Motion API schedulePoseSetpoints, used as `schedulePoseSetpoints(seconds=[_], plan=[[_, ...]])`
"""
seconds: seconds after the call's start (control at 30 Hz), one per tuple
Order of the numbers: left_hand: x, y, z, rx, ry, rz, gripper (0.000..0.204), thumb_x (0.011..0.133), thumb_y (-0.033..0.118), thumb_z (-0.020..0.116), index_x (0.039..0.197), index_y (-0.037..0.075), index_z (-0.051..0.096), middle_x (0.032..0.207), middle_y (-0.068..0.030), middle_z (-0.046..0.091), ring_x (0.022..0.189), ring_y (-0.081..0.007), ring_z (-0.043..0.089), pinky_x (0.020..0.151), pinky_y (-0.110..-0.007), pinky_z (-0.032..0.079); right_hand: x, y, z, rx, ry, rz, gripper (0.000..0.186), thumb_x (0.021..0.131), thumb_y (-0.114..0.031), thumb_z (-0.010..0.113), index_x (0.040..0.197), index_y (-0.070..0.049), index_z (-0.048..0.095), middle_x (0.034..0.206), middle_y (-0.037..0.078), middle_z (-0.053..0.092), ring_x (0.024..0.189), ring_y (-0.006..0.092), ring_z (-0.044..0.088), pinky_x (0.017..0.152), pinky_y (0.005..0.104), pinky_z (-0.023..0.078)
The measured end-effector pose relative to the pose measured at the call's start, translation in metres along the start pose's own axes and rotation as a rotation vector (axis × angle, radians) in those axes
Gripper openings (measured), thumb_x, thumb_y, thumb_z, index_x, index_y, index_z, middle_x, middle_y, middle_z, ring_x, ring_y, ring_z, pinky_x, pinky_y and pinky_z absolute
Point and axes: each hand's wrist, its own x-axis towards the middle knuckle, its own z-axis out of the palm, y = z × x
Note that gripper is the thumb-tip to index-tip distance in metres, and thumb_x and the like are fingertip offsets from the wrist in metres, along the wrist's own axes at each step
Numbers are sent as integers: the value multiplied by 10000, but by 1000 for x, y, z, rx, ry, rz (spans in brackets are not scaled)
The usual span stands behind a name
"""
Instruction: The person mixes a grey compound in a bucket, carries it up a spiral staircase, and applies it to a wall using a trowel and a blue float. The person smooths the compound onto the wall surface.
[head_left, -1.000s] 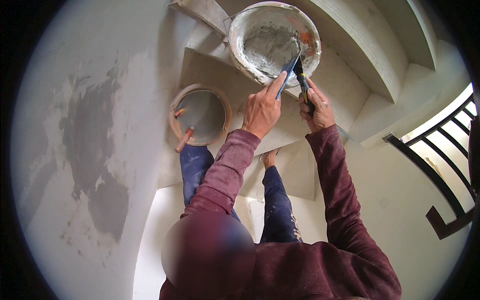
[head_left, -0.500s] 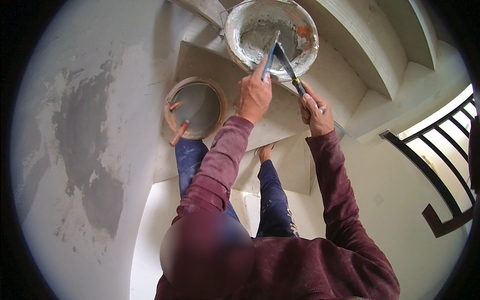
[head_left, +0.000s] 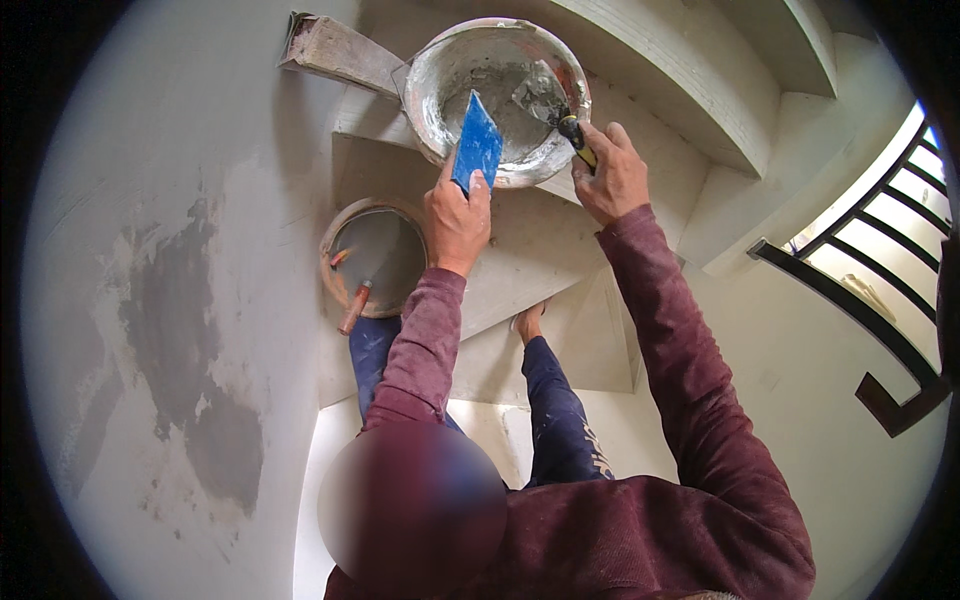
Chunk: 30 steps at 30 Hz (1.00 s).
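A blue flat spreader (head_left: 480, 140) is gripped in my left hand (head_left: 458, 225), its face turned up over the near rim of a smeared bucket (head_left: 424, 100). My right hand (head_left: 614, 178) is closed round the black-and-yellow handle of a putty knife (head_left: 578, 140). The knife's blade reaches into the bucket's right side, against grey paste (head_left: 490, 88), and looks coated with it. Nearer and to the left, a second bucket (head_left: 336, 232) holds grey liquid. A tool with a reddish handle (head_left: 355, 308) leans out over its near rim, its lower end hidden.
Curved concrete steps (head_left: 690, 80) rise behind the bucket and to its right. A wooden beam (head_left: 345, 52) lies left of it. The left wall (head_left: 175, 310) carries dark grey patches. At the right stands a black railing (head_left: 850, 300). My legs are on the steps below.
The spreader and knife, crossed together over the bucket before, are now apart. My left hand has turned the spreader face up; the knife's blade has moved to the bucket's right inside.
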Motion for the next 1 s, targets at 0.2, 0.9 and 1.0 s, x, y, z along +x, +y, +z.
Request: schedulePoseSetpoints(seconds=[0.2, 0.9, 1.0], plan=[[-6, 9, 5, 78, 67, 148, 329, 835, 145, 490, 1105, -39, 527, 822, -245, 599, 741, -343, 626, 660, -388, 474, 5, -4, 30, -69, -18, -35, 405, 672, -22, 573, 1071, -94, 554, 899, 124, 502, 822, 326, 557, 686, 396, 470], [-19, 12, 21, 285, -56, 253, 570, 771, 48, 540, 1303, 40, 338, 959, -224, 590, 802, -370, 592, 686, -433, 477, -19, -18, 46, 93, -5, -7, 499, 682, 44, 554, 1166, -62, 497, 1004, 137, 558, 914, 327, 559, 783, 367, 455], [-19, 14, 21, 265, -46, 222, 512, 784, 47, 521, 1276, 48, 381, 949, -226, 593, 807, -379, 586, 690, -445, 464, -20, -16, 47, 165, -13, -2, 487, 676, 42, 563, 1149, -64, 522, 982, 134, 563, 908, 313, 565, 782, 348, 453]])
